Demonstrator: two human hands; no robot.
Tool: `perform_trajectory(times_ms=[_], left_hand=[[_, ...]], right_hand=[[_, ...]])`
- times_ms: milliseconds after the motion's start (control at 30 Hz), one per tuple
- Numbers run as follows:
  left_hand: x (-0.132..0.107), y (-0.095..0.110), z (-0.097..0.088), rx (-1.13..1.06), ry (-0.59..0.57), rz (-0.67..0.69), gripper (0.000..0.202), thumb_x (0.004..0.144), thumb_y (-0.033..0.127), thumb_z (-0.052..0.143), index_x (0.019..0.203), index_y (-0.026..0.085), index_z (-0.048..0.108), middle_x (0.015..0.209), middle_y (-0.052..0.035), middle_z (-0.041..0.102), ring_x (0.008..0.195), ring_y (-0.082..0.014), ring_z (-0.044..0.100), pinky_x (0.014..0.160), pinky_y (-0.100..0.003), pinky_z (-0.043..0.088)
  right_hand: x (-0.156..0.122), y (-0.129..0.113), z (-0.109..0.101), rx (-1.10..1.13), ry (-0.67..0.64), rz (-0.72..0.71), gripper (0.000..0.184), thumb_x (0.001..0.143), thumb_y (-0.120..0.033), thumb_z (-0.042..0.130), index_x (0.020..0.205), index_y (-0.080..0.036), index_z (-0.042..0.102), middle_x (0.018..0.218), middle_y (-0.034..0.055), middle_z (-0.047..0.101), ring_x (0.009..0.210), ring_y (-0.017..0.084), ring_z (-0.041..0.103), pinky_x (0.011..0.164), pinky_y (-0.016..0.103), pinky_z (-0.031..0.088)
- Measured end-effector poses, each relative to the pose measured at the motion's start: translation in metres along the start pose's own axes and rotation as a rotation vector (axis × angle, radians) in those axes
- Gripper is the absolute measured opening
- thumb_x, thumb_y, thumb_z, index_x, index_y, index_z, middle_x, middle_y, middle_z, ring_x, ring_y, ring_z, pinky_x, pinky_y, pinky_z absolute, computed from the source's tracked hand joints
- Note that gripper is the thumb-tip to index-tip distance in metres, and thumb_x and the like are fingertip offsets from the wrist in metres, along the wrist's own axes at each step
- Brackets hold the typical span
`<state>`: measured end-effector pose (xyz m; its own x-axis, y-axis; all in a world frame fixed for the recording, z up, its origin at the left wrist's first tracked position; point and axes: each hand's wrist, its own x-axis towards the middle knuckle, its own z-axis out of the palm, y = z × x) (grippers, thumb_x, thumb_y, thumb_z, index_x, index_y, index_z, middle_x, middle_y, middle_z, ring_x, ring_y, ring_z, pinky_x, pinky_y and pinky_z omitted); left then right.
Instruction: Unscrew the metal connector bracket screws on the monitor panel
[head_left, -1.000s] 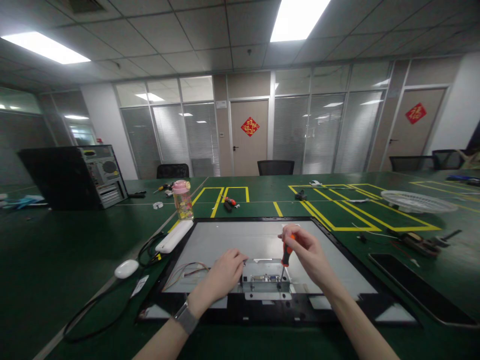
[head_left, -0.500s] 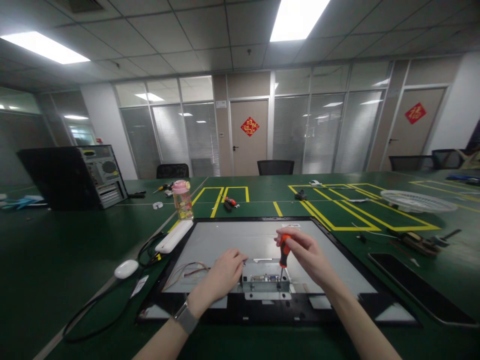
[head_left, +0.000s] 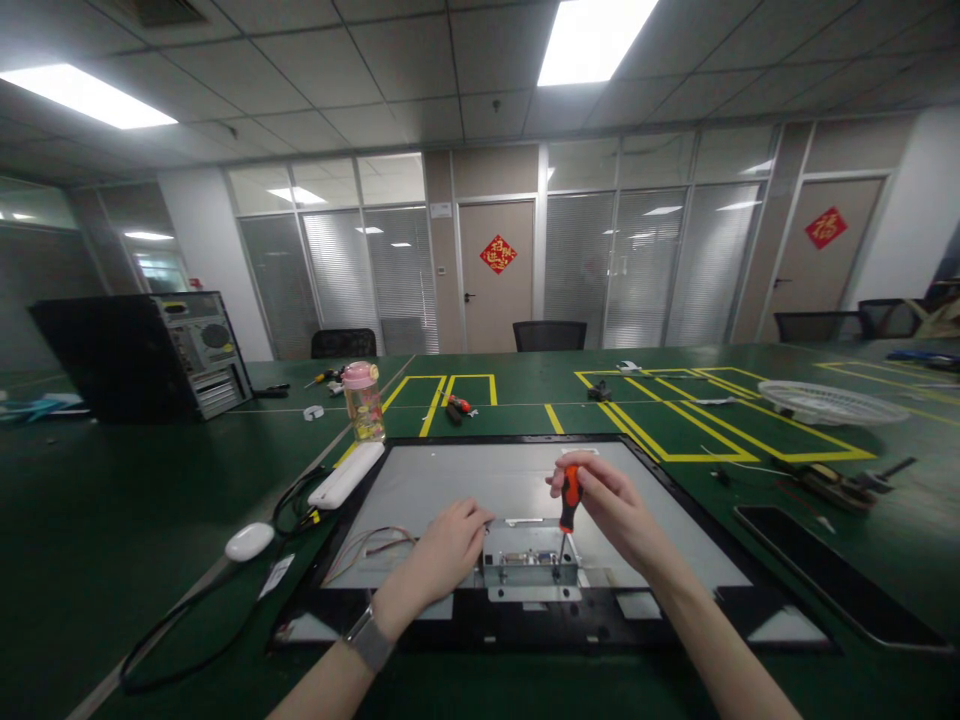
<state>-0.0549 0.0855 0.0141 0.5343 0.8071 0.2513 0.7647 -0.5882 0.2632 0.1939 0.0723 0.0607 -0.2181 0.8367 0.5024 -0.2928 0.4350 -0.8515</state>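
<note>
My right hand [head_left: 606,500] is closed around the red and black handle of a screwdriver [head_left: 571,495]. Its shaft points down, nearly upright, and the tip is at the right end of a metal bracket [head_left: 525,575] with ports. At the bracket's left end, my left hand [head_left: 450,545] holds on with fingers curled against it; some fingertips are hidden. The bracket sits on the grey back of a black-framed display panel [head_left: 480,475] lying on the table. Thin coloured wires [head_left: 375,540] lie on the panel left of my left hand.
Left of the panel are a white power strip [head_left: 346,476], a black cable [head_left: 195,655], a white mouse-shaped item [head_left: 250,541] and a pink-lidded bottle [head_left: 364,402]. A computer case [head_left: 135,355] stands farther left. A dark flat slab [head_left: 832,570] lies at right.
Both hands keep nearly the same places. The right fingers and screwdriver handle have turned or shifted very slightly, with the tip still at the bracket. The whole view has shifted a little.
</note>
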Motion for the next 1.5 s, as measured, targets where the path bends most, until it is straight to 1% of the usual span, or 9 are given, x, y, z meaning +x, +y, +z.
perform_trajectory(times_ms=[200, 400, 600, 833, 933, 1100, 1200, 1333, 1500], left_hand=[[-0.0002, 0.0012, -0.0012, -0.002, -0.004, -0.005, 0.031, 0.096, 0.015, 0.036, 0.116, 0.019, 0.059, 0.106, -0.0065, 0.057, 0.101, -0.0193, 0.053, 0.091, -0.030, 0.043], [-0.0002, 0.0014, -0.0015, 0.001, -0.008, -0.007, 0.031, 0.096, 0.016, 0.035, 0.117, 0.019, 0.059, 0.106, -0.0066, 0.057, 0.101, -0.0194, 0.053, 0.091, -0.031, 0.042], [0.0001, -0.0001, 0.0002, -0.006, 0.004, 0.004, 0.032, 0.096, 0.016, 0.035, 0.118, 0.020, 0.059, 0.108, -0.0066, 0.057, 0.102, -0.0193, 0.053, 0.091, -0.031, 0.042], [0.0008, 0.0006, 0.0001, 0.011, -0.004, 0.001, 0.030, 0.096, 0.015, 0.036, 0.113, 0.019, 0.060, 0.105, -0.0064, 0.057, 0.100, -0.0190, 0.053, 0.089, -0.030, 0.043], [0.0004, -0.0012, 0.0014, 0.002, 0.003, 0.010, 0.031, 0.096, 0.014, 0.036, 0.116, 0.020, 0.059, 0.105, -0.0064, 0.057, 0.100, -0.0188, 0.053, 0.089, -0.030, 0.043], [-0.0004, -0.0017, 0.0018, -0.002, 0.013, 0.013, 0.031, 0.096, 0.015, 0.035, 0.115, 0.020, 0.059, 0.105, -0.0063, 0.057, 0.100, -0.0190, 0.053, 0.089, -0.030, 0.043], [-0.0006, 0.0005, -0.0003, 0.002, 0.002, -0.003, 0.031, 0.097, 0.016, 0.035, 0.115, 0.020, 0.059, 0.105, -0.0062, 0.057, 0.100, -0.0190, 0.053, 0.089, -0.030, 0.043], [-0.0007, 0.0036, -0.0038, -0.001, -0.020, -0.011, 0.031, 0.096, 0.015, 0.035, 0.115, 0.019, 0.059, 0.106, -0.0064, 0.057, 0.100, -0.0189, 0.053, 0.090, -0.030, 0.042], [-0.0007, 0.0036, -0.0040, -0.007, -0.012, -0.008, 0.032, 0.096, 0.015, 0.035, 0.117, 0.020, 0.059, 0.107, -0.0067, 0.057, 0.102, -0.0192, 0.052, 0.092, -0.031, 0.042]], right_hand=[[0.0012, 0.0001, 0.0010, -0.107, 0.029, -0.081, 0.021, 0.083, -0.042, 0.067, 0.077, -0.023, 0.071, 0.087, 0.0048, 0.062, 0.088, 0.022, 0.058, 0.082, 0.034, 0.046], [0.0005, 0.0014, 0.0007, -0.021, 0.006, 0.009, 0.025, 0.086, -0.045, 0.062, 0.100, -0.025, 0.069, 0.084, 0.0045, 0.066, 0.081, 0.021, 0.061, 0.072, 0.032, 0.048], [0.0007, 0.0017, 0.0012, -0.100, 0.016, -0.046, 0.019, 0.083, -0.042, 0.066, 0.086, -0.023, 0.070, 0.092, 0.0045, 0.063, 0.086, 0.020, 0.060, 0.079, 0.032, 0.048], [-0.0017, 0.0022, 0.0007, -0.066, -0.032, -0.003, 0.025, 0.088, -0.043, 0.060, 0.104, -0.025, 0.069, 0.087, 0.0053, 0.068, 0.084, 0.021, 0.062, 0.073, 0.032, 0.050], [-0.0015, 0.0003, 0.0026, -0.033, -0.038, -0.013, 0.024, 0.090, -0.043, 0.058, 0.101, -0.024, 0.069, 0.086, 0.0056, 0.068, 0.082, 0.020, 0.062, 0.070, 0.031, 0.050], [0.0003, 0.0007, 0.0002, -0.147, 0.031, -0.061, 0.018, 0.084, -0.040, 0.067, 0.089, -0.024, 0.072, 0.094, 0.0053, 0.066, 0.087, 0.021, 0.062, 0.080, 0.033, 0.048], [0.0011, 0.0033, -0.0025, -0.186, 0.070, -0.061, 0.021, 0.082, -0.042, 0.067, 0.094, -0.025, 0.073, 0.092, 0.0047, 0.066, 0.086, 0.021, 0.062, 0.081, 0.034, 0.048], [0.0009, 0.0025, -0.0013, -0.132, 0.033, -0.044, 0.028, 0.086, -0.044, 0.062, 0.104, -0.024, 0.070, 0.088, 0.0061, 0.069, 0.086, 0.023, 0.063, 0.080, 0.036, 0.049], [0.0003, -0.0001, 0.0013, -0.157, 0.015, -0.064, 0.021, 0.088, -0.041, 0.060, 0.093, -0.023, 0.071, 0.095, 0.0072, 0.067, 0.090, 0.023, 0.061, 0.081, 0.036, 0.048]])
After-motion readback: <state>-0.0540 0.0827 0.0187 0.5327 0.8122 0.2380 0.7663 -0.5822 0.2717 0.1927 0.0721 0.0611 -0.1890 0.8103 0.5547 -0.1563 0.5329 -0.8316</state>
